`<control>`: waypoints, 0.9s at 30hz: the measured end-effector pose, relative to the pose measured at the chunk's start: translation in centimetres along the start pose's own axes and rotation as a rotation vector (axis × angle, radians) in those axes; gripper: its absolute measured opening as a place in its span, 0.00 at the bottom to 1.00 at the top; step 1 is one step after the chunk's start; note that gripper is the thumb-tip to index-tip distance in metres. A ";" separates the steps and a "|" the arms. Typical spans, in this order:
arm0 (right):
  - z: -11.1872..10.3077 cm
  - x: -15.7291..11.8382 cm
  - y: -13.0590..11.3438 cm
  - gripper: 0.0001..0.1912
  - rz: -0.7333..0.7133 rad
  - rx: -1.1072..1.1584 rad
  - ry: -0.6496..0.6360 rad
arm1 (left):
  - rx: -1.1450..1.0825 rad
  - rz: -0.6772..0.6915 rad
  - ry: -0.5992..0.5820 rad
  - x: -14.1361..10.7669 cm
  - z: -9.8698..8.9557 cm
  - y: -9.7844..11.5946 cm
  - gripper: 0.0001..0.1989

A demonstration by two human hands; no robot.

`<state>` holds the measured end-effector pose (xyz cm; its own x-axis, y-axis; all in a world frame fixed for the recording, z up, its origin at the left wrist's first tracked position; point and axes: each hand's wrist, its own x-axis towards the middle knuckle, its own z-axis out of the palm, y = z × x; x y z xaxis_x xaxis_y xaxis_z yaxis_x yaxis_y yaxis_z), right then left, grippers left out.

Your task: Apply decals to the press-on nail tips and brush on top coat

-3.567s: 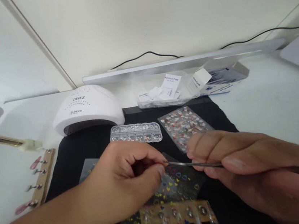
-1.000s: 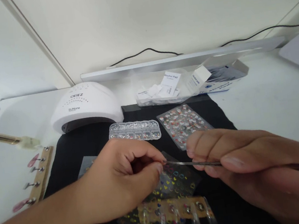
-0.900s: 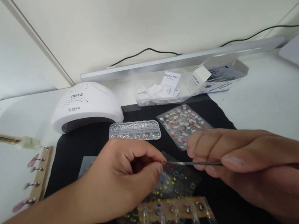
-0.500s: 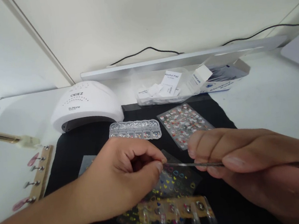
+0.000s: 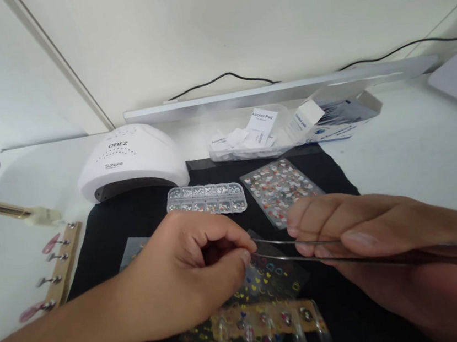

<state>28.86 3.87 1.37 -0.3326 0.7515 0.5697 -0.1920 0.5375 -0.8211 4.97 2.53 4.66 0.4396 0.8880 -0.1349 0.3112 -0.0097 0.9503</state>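
Note:
My left hand (image 5: pixel 199 269) is closed, thumb and forefinger pinched together at the middle of the view; whatever lies between them is too small to name. My right hand (image 5: pixel 379 241) grips metal tweezers (image 5: pixel 289 258), whose two tips stand apart at the left fingertips. Beneath the hands lie clear sticker sheets (image 5: pixel 263 283) with yellow and coloured shapes. On top of these rests a strip (image 5: pixel 274 318) holding several clear nail tips.
Behind the hands are a gem case (image 5: pixel 207 199), a red and white sticker sheet (image 5: pixel 278 190), a white lamp (image 5: pixel 131 160) and alcohol pads (image 5: pixel 262 125). At left stand a nail rack (image 5: pixel 63 269) and a brush-like item (image 5: pixel 17 212). A black cloth (image 5: pixel 103 236) covers the middle.
The tweezers have opened; their tips were together at my left fingertips and are now apart. My right hand has shifted only slightly, and my left hand is almost unmoved.

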 end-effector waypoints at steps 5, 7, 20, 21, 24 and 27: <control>0.0 0.2 0.1 0.22 -0.065 -0.036 -0.043 | 0.031 0.019 -0.015 -0.1 0.0 0.2 0.11; 0.2 0.4 0.0 0.20 -0.065 -0.007 -0.055 | 0.040 0.026 -0.014 0.0 -0.1 0.3 0.11; 1.0 1.4 -0.5 0.14 -0.055 0.079 -0.041 | -0.077 -0.026 -0.019 0.0 0.0 0.5 0.09; 1.0 1.4 -0.5 0.14 -0.052 0.088 -0.043 | -0.084 -0.030 -0.020 0.1 0.0 0.5 0.09; 1.1 1.4 -0.6 0.14 -0.048 0.106 -0.058 | -0.076 -0.030 -0.014 0.1 0.0 0.5 0.09; 1.0 1.2 -0.6 0.14 -0.024 0.096 -0.064 | -0.052 -0.019 -0.003 0.1 0.0 0.4 0.10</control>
<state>27.66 4.06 2.52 -0.3844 0.7114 0.5883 -0.2875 0.5133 -0.8086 5.10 2.63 5.05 0.4366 0.8864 -0.1538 0.2749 0.0313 0.9610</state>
